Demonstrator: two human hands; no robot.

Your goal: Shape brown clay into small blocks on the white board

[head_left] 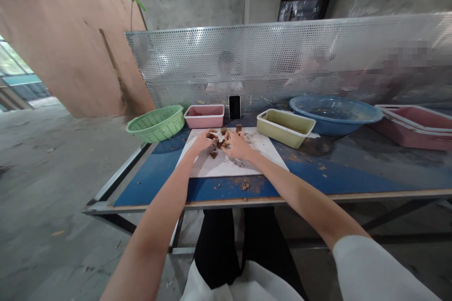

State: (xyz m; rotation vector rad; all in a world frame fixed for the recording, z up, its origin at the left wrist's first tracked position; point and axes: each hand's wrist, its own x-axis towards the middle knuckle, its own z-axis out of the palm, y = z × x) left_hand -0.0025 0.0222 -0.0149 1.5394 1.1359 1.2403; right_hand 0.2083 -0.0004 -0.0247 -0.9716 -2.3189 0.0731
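Both hands meet over a white sheet [208,169] on the blue table. My left hand [205,141] is closed, its fingers bent round a small brown piece. From the other side, my right hand [236,145] pinches at a brown crumbly piece [220,144] between the two hands. Fingers partly cover these pieces, so their full shape is hidden. Just below the hands lies a dark brown lump [213,154]. Beyond the fingertips stand two brown chunks, one [223,130] near the middle and another [238,128] farther right. Brown crumbs are scattered over the sheet.
A green basket [155,120] and a pink tray [205,122] stand at the back left, beside an upright phone [235,107]. To the right are a yellow-green tray [280,133], blue basin [314,124] and pink trays [413,134]. Brown bits [245,185] lie near the front edge.
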